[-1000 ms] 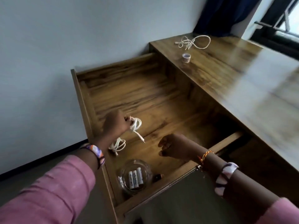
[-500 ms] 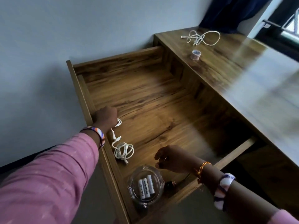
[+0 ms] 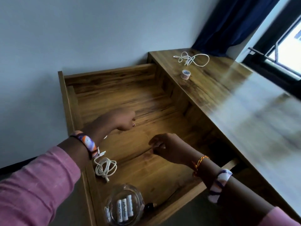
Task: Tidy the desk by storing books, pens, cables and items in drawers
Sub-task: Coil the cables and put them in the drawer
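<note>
Nearest, in the drawer's (image 3: 65, 101) near left corner, a clear glass bowl (image 3: 124, 205) holds three white batteries (image 3: 124, 209), with a small dark object (image 3: 149, 207) just to its right — too dim to name. Just beyond the bowl a coiled white cable (image 3: 105, 168) lies on the drawer floor against the left wall, apart from both hands. The right hand (image 3: 169, 149) reaches in over the drawer's front edge, wrist bent, fingers loosely curled downward and holding nothing. Farther in, the left hand (image 3: 118, 121) stretches from a pink sleeve (image 3: 32, 185) across the left wall, palm down, fingers loosely folded around nothing visible — motion blur softens it. On the desk top (image 3: 244, 103) at the far end sit a small tape roll (image 3: 186, 73) and, beyond it, a loose white cable (image 3: 193, 59).
</note>
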